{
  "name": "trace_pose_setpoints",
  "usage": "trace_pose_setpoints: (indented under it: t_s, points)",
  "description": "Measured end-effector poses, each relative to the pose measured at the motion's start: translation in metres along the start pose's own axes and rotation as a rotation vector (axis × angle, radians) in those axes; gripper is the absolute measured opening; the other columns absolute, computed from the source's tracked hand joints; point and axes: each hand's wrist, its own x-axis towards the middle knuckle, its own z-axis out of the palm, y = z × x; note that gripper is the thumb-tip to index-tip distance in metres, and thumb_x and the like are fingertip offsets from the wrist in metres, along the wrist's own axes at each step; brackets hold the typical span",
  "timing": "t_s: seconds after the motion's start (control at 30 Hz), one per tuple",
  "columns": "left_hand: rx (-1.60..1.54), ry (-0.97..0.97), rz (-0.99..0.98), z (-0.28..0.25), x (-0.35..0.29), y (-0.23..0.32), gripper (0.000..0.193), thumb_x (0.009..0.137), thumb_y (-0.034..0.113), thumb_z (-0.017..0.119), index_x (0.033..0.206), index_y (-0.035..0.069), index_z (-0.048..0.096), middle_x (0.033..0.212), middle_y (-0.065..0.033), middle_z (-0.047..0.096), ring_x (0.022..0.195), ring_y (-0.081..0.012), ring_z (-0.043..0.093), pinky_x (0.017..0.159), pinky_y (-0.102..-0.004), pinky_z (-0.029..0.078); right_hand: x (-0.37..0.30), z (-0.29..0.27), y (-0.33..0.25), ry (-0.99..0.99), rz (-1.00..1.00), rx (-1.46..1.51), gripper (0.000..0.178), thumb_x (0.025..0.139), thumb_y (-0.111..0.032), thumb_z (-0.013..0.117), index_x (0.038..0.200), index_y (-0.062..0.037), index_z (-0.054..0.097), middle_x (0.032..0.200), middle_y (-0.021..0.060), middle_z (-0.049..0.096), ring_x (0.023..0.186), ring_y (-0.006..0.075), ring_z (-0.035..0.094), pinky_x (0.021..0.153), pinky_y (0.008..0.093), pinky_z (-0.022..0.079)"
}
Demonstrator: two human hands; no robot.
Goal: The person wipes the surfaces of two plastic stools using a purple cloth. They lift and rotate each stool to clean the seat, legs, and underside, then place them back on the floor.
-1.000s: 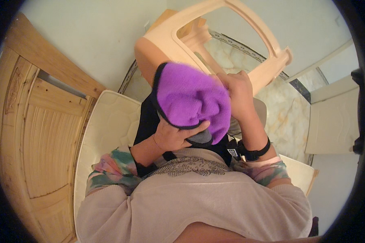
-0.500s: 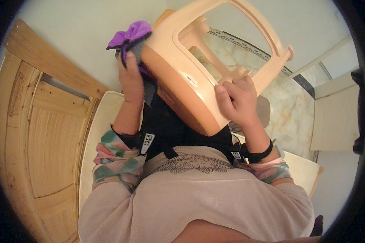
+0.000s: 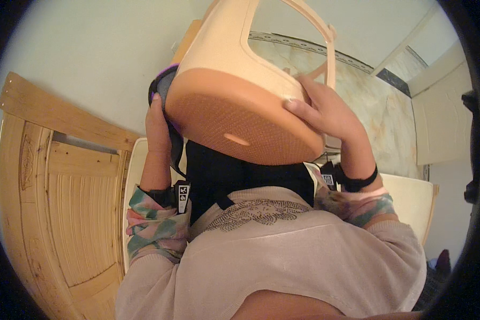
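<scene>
Right grip (image 3: 333,113) clasps the rim of the peach-and-orange stool (image 3: 240,85), tilted above the lap (image 3: 240,173), seat (image 3: 250,125) facing the wearer (image 3: 266,250); left grip (image 3: 159,125) holds a grey-and-purple cloth (image 3: 164,86) against the seat's left edge. Risk (judged): stool could twist or slip if cloth pressure exceeds the one-handed hold. Printed tags (image 3: 183,199) on both wrist straps (image 3: 360,182); no lettering seen on stool.

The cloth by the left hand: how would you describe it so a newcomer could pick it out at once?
Start with the big peach-and-orange plastic stool, tilted at the view's upper centre. At its left edge, by the left hand, is the cloth. Dark grey with black edging and a touch of purple, it stands out from the orange seat.
</scene>
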Motion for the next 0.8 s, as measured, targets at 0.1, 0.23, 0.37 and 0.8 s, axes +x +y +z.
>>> trace_pose_setpoints:
  t_s: [0.1,0.23,0.37,0.8]
  points:
    - [0.038,0.088,0.063,0.016,-0.018,0.011,0.054,0.1,0.039,0.044,0.12,-0.01,0.057,0.116,-0.0161,0.062,0.104,-0.0248,0.058,0.093,-0.0344,0.043,0.021,-0.004,-0.005,0.04,0.067,0.095,0.065,0.087,-0.062,0.058,0.084,0.0025,0.065,0.079,0.0182,0.067,0.075,0.0257,0.064,0.066,0.0408,0.049]
    - [0.142,0.255,0.315,0.039,-0.035,0.009,0.049,0.101,0.034,0.045,0.119,-0.009,0.057,0.114,-0.0169,0.063,0.101,-0.0255,0.058,0.092,-0.035,0.044,0.034,0.005,0.008,0.101,0.336,0.235,0.062,0.089,-0.058,0.061,0.068,0.0004,0.063,0.057,0.0055,0.055,0.056,0.0133,0.052,0.055,0.0322,0.045]
    - [0.218,0.316,0.493,0.045,-0.044,-0.004,0.045,0.102,0.031,0.045,0.12,-0.009,0.056,0.114,-0.0194,0.063,0.102,-0.0271,0.058,0.093,-0.0366,0.043,0.02,0.014,0.021,0.182,0.318,0.406,0.053,0.092,-0.049,0.062,0.073,0.0008,0.067,0.061,0.0023,0.059,0.058,0.0088,0.053,0.055,0.0292,0.045]
    - [0.26,0.218,0.15,0.056,-0.049,0.002,0.06,0.099,0.043,0.044,0.118,-0.013,0.056,0.115,-0.0224,0.062,0.098,-0.0334,0.059,0.089,-0.0412,0.045,-0.003,0.02,0.066,0.545,0.517,0.804,0.056,0.095,-0.05,0.056,0.092,0.0043,0.071,0.082,0.009,0.069,0.073,0.0133,0.062,0.067,0.0275,0.051]
